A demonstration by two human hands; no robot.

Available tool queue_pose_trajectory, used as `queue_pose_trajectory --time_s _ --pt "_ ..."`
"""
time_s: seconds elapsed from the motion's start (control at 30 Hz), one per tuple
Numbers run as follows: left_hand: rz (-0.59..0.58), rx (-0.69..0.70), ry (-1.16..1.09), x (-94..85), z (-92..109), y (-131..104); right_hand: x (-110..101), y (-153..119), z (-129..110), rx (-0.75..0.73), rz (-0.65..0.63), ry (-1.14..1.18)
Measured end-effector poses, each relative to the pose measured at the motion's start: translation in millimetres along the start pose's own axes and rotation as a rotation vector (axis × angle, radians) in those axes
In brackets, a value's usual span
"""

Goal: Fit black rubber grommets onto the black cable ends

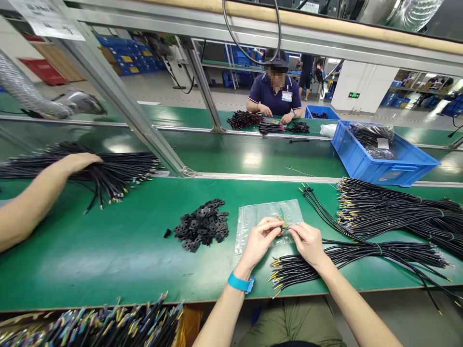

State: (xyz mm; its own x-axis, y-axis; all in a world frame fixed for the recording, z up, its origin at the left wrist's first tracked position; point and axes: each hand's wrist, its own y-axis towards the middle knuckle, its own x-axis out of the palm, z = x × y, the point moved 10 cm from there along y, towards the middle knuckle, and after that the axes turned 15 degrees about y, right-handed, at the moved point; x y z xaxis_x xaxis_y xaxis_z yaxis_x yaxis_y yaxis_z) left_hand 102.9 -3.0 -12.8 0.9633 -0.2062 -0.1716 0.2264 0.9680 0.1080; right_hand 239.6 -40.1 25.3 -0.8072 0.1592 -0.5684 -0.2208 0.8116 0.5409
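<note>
My left hand (263, 237) and my right hand (307, 240) meet over a clear plastic bag (249, 219), both with fingers pinched. A thin black cable (285, 228) shows between the fingertips, its end in my right hand's pinch. What my left fingers pinch at that end is small, dark and mostly hidden. Small brass-coloured parts (281, 219) lie on the bag behind the fingertips. To the left is a pile of small black plastic pieces (202, 224). Beside and under my right forearm lies a bundle of black cables (347, 255) with yellow tips.
Thicker cable bundles (390, 212) lie at right, before a blue bin (394, 171). At left another person's arm (39, 197) reaches over cables (119, 168). A metal frame post (144, 115) slants down to the table. A co-worker (277, 91) sits opposite. Cables (108, 323) fill a box below the front edge.
</note>
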Motion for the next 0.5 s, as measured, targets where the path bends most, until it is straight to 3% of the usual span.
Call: queue_pose_trajectory --time_s 0.23,0.5 --pt "0.112 0.064 0.194 -4.9 14 -4 3 1 5 0.035 -0.017 0.041" --pt "0.126 0.137 0.186 6.2 21 -9 2 2 14 0.097 -0.013 0.278"
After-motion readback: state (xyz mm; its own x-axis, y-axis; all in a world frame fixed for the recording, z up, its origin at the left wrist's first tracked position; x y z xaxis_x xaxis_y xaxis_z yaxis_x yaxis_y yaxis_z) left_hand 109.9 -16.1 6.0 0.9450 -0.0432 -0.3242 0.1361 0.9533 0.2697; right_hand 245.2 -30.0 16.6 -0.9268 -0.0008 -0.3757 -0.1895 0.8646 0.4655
